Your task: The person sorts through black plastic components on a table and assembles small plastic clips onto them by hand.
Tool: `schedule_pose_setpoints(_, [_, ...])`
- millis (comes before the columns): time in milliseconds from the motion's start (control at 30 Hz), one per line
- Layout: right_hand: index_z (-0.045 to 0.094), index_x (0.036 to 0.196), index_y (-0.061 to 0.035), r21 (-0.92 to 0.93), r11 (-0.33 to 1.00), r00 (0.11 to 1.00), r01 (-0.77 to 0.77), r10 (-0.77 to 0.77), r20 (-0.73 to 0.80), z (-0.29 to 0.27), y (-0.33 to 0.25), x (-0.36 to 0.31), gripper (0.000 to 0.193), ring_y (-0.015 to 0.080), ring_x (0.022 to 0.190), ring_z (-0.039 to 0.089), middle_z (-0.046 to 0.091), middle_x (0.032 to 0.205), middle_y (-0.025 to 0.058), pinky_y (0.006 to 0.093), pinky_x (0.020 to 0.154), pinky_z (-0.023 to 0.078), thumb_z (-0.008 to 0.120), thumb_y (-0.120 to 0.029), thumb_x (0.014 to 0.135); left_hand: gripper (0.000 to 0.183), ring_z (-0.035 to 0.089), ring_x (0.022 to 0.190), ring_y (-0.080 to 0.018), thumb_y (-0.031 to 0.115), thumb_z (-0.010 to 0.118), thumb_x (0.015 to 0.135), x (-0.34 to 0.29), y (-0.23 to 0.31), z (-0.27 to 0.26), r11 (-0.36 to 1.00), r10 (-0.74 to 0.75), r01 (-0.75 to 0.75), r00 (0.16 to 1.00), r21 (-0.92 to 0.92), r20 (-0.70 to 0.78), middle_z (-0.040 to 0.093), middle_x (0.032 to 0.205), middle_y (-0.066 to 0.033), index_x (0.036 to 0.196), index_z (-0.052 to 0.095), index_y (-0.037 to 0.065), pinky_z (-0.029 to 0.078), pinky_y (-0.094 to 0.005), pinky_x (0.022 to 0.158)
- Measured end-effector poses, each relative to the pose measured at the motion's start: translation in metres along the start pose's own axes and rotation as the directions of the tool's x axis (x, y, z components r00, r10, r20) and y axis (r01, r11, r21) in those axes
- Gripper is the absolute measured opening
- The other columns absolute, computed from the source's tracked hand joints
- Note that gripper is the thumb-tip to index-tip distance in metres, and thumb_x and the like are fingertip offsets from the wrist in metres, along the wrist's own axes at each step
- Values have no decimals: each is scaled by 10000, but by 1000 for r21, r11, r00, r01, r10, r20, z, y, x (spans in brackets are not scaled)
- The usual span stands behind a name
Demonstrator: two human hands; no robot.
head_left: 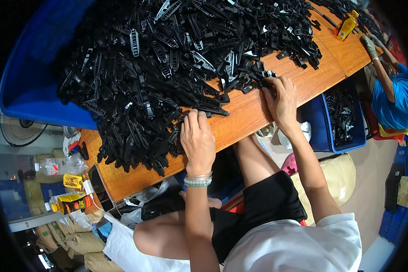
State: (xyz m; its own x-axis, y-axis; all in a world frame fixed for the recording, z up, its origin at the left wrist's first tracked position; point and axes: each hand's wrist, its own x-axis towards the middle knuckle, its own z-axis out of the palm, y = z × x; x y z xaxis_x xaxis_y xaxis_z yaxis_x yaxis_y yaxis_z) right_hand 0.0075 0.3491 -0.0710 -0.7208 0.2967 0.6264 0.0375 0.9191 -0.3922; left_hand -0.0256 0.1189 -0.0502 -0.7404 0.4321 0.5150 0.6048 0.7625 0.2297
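Note:
A large heap of black plastic parts [167, 59], many of them long and ladder-like, covers much of the wooden table [240, 118]. My left hand [198, 140], with bangles and a beaded bracelet at its wrist, rests at the heap's near edge. Its fingers are bent down together against the parts, and their tips are hidden. Farther right, my right hand [282, 102] curls its thumb and fingers at a small black plastic part [269, 74] beside the heap. The fingers partly cover that part.
A blue bin [36, 86] tilts against the heap at the left. Another blue bin [342, 147] with black parts stands right of the table. Bottles [70, 203] and a fan [22, 129] are at left; a gloved co-worker [392, 97] sits far right near a yellow bottle [347, 25].

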Motion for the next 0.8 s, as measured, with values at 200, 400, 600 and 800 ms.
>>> schedule_pose_setpoints(200, [635,1090,-53,-8,997,997,73,-73,-8,-5,-8,4,312,289,913,553,588,955,115,383,814,412,678,-63,781,184,573,925,-360,33,632,825,-17,24,4,973,-54,33,995,-227,-83,573,1031,-181,989,584,-37,476,-453,788])
schedule_pose_setpoints(400, [632,1096,-59,-30,1000,1000,2,-1,31,-3,-3,1,305,301,906,549,585,943,124,396,815,413,656,-37,793,227,567,924,-356,17,696,778,-38,43,-1,937,-211,180,974,-299,-76,550,1031,-165,960,566,-23,477,-434,790])
schedule_pose_setpoints(600, [633,1073,-68,45,999,999,-26,27,-20,-2,4,-9,281,287,901,544,589,928,100,382,773,403,651,-75,793,229,569,937,-344,-28,659,785,-57,41,-10,872,-292,222,951,-436,-99,556,1064,-186,998,575,-30,488,-425,786])
schedule_pose_setpoints(800, [651,1025,-70,-108,994,999,-33,31,-17,-8,-1,-7,247,274,921,544,601,943,91,398,784,397,680,-86,781,203,542,928,-356,-22,618,813,-52,25,-13,937,-220,185,971,-298,-90,581,1019,-174,1014,593,-43,439,-450,823])
